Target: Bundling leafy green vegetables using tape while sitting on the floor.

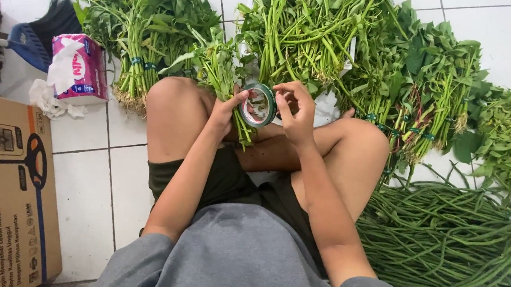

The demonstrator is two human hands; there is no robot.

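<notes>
1. Behind the tape roll (259, 105), bundled greens (313, 32) cover the floor (83, 166); I leave them.
2. I steady the small bunch (222, 68) lying just left of the roll.
3. My left hand (225, 108) and right hand (294, 113) have fingers clamped on the roll; I'd pick the tape end slowly.

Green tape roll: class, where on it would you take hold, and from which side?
Grip the round green tape roll by its outer rim, pinching from opposite sides. It stands on edge with its open face towards the camera, so the curved band is exposed left and right. The left hand and right hand already flank it this way. The leafy green stalk bundle sits close behind, so approaching from the sides seems easiest.
</notes>
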